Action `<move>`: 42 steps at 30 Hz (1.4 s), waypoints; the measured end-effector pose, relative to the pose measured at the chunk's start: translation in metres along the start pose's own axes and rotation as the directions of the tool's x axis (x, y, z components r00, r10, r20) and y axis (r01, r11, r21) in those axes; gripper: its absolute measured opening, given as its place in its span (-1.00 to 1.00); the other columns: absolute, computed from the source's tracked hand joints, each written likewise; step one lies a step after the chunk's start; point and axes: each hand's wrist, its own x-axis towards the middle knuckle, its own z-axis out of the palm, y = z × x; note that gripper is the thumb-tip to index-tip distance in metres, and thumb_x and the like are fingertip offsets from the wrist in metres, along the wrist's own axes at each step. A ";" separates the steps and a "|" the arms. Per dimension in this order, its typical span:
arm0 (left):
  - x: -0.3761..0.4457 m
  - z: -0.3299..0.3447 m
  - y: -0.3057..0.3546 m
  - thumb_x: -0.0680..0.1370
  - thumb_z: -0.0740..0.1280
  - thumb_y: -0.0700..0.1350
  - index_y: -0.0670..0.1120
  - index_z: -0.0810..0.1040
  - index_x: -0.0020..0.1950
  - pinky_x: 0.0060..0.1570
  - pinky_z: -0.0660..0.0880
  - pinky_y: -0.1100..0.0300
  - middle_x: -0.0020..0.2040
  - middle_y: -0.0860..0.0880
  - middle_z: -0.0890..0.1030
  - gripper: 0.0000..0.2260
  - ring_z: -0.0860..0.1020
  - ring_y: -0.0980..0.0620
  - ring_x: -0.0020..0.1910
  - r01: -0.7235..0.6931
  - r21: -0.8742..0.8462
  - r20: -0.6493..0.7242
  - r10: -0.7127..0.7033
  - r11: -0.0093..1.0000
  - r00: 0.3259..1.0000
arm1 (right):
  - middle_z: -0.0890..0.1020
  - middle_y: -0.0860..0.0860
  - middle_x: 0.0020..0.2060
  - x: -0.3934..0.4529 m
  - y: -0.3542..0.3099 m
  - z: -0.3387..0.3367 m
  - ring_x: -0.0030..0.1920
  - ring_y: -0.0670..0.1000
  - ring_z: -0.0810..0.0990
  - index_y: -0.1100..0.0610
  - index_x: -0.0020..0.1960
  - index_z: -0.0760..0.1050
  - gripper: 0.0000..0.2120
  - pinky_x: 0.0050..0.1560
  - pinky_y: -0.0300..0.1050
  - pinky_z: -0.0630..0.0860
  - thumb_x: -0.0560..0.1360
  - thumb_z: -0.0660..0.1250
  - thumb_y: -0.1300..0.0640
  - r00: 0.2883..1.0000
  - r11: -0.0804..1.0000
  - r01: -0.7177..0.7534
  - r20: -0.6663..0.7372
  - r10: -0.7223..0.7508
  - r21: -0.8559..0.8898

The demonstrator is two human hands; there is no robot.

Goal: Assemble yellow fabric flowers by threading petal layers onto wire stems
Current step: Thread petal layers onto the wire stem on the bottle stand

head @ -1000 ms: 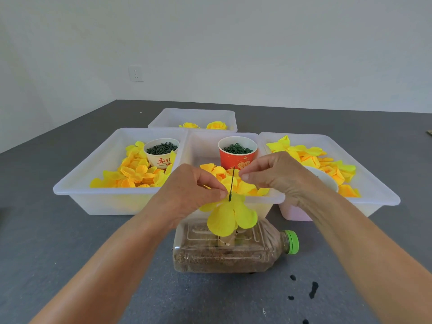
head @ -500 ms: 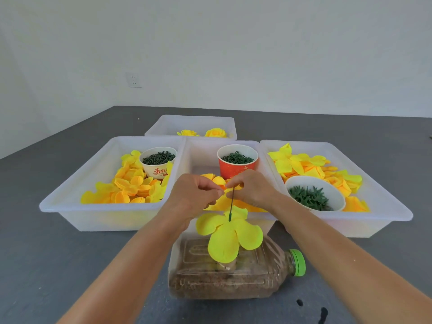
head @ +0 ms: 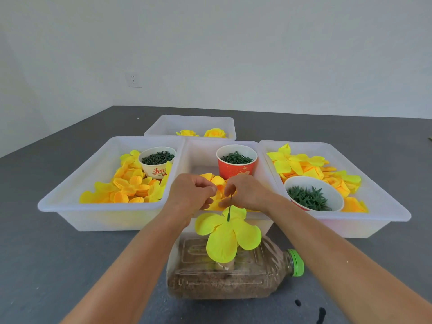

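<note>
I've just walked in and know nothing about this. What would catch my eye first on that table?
Probably the big yellow petal layer front and centre, threaded on a thin green wire stem that rises from a plastic bottle lying on its side. Just above it, the left hand and right hand work close together at the wire's top. Behind them sit white trays heaped with yellow petals, plus cups of green parts.

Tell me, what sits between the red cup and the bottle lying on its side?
In the head view, both hands and the yellow petal layer on its wire lie between the red cup and the bottle.
</note>
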 end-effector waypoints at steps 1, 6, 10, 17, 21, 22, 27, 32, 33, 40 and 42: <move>0.000 0.000 0.000 0.48 0.36 -0.33 -0.16 0.58 -0.26 -0.16 0.58 0.06 -0.19 -0.24 0.62 -0.86 0.54 -0.02 -0.35 -0.004 0.000 -0.003 0.004 1.000 1.000 | 0.58 0.02 -0.05 0.000 0.000 0.000 -0.07 -0.02 0.49 0.16 0.03 0.58 -0.78 -0.03 -0.13 0.44 0.39 0.44 0.17 0.999 1.000 0.007 0.036 -0.007 -0.013; 0.002 0.002 -0.002 0.47 0.36 -0.33 -0.16 0.59 -0.27 -0.17 0.59 0.06 -0.26 -0.20 0.60 -0.86 0.53 -0.01 -0.37 -0.012 0.025 -0.015 0.012 1.000 1.000 | 0.64 0.17 -0.09 0.001 0.000 0.002 -0.13 0.08 0.54 0.28 -0.05 0.62 -0.83 -0.12 -0.12 0.47 0.38 0.37 0.30 0.999 0.999 0.007 0.037 -0.005 -0.037; 0.006 0.003 -0.003 0.47 0.36 -0.32 -0.16 0.58 -0.25 -0.25 0.57 0.13 -0.34 -0.13 0.56 -0.87 0.53 0.00 -0.38 -0.001 -0.001 -0.034 0.001 1.000 0.999 | 0.56 0.15 -0.32 -0.005 0.006 -0.007 -0.31 0.00 0.45 0.36 -0.15 0.60 -0.83 -0.25 -0.17 0.39 0.44 0.39 0.22 0.980 0.918 -0.078 -0.137 0.141 0.389; 0.007 0.005 -0.001 0.40 0.50 -0.18 -0.13 0.53 0.07 -0.09 0.56 0.01 -0.12 -0.07 0.53 -0.71 0.53 -0.05 -0.18 -0.005 -0.011 -0.017 0.005 1.000 1.000 | 0.59 -0.10 -0.39 -0.020 0.009 -0.018 -0.34 -0.14 0.54 0.05 -0.15 0.60 -0.86 -0.30 -0.29 0.50 0.40 0.43 0.29 0.959 0.644 -0.138 -0.061 0.276 0.752; 0.009 0.006 0.003 0.43 0.46 0.00 -0.11 0.47 0.23 -0.22 0.58 0.16 -0.05 -0.06 0.59 -0.57 0.60 -0.02 -0.09 0.055 -0.080 0.012 -0.054 0.995 0.998 | 0.61 -0.15 -0.40 -0.028 0.005 -0.024 -0.33 -0.17 0.53 0.07 -0.10 0.65 -0.80 -0.26 -0.29 0.52 0.39 0.42 0.33 0.966 0.620 -0.036 -0.131 0.222 0.784; 0.010 0.006 0.004 0.46 0.43 0.03 -0.13 0.48 0.22 -0.24 0.57 0.19 -0.04 -0.07 0.62 -0.59 0.61 -0.02 -0.11 0.085 -0.139 0.018 -0.083 0.987 0.996 | 0.62 -0.17 -0.39 -0.030 0.004 -0.025 -0.32 -0.16 0.53 0.05 -0.13 0.64 -0.78 -0.27 -0.32 0.51 0.38 0.42 0.35 0.970 0.621 0.004 -0.152 0.187 0.784; 0.012 0.004 0.008 0.45 0.43 -0.15 -0.11 0.55 -0.11 -0.25 0.54 0.22 -0.27 -0.01 0.66 -0.91 0.58 0.05 -0.29 0.190 -0.443 0.160 -0.132 0.876 0.978 | 0.65 -0.25 -0.37 -0.041 -0.001 -0.028 -0.29 -0.32 0.58 0.08 -0.12 0.62 -0.71 -0.27 -0.46 0.47 0.36 0.40 0.45 0.973 0.618 0.195 -0.232 -0.021 0.762; 0.010 0.001 0.014 0.45 0.39 -0.25 -0.09 0.59 -0.09 -0.28 0.55 0.24 -0.21 -0.02 0.67 -0.90 0.59 0.04 -0.24 0.155 -0.566 0.187 -0.057 0.810 0.981 | 0.66 -0.06 -0.24 -0.046 -0.004 -0.037 -0.18 -0.03 0.60 0.15 0.02 0.59 -0.70 -0.11 -0.12 0.59 0.39 0.33 0.45 0.986 0.485 0.083 -0.142 0.087 0.870; 0.009 0.000 0.016 0.45 0.38 -0.26 -0.10 0.59 -0.08 -0.27 0.56 0.23 -0.18 -0.03 0.66 -0.90 0.60 0.03 -0.23 0.141 -0.586 0.189 -0.035 0.798 0.981 | 0.64 0.01 -0.19 -0.046 -0.007 -0.041 -0.12 0.05 0.58 0.14 0.01 0.56 -0.73 -0.01 0.00 0.55 0.41 0.30 0.43 0.990 0.387 0.073 -0.113 0.081 0.919; 0.003 -0.008 0.033 0.38 0.38 -0.20 -0.11 0.60 -0.02 -0.09 0.57 0.15 -0.16 -0.05 0.68 -0.81 0.63 0.02 -0.21 0.050 -0.602 0.227 0.111 0.797 0.968 | 0.67 0.08 -0.15 -0.048 -0.026 -0.061 -0.18 0.08 0.65 0.17 0.03 0.56 -0.69 -0.12 -0.03 0.60 0.30 0.47 0.15 0.990 0.190 0.114 -0.128 0.061 0.975; 0.000 -0.009 0.037 0.31 0.38 -0.15 -0.10 0.59 -0.03 -0.12 0.58 0.17 -0.18 -0.03 0.68 -0.76 0.64 0.04 -0.24 0.050 -0.606 0.254 0.133 0.794 0.958 | 0.68 0.07 -0.20 -0.048 -0.030 -0.062 -0.22 0.06 0.66 0.17 -0.05 0.56 -0.85 -0.15 -0.06 0.61 0.38 0.41 0.27 0.986 0.179 0.107 -0.128 0.109 0.978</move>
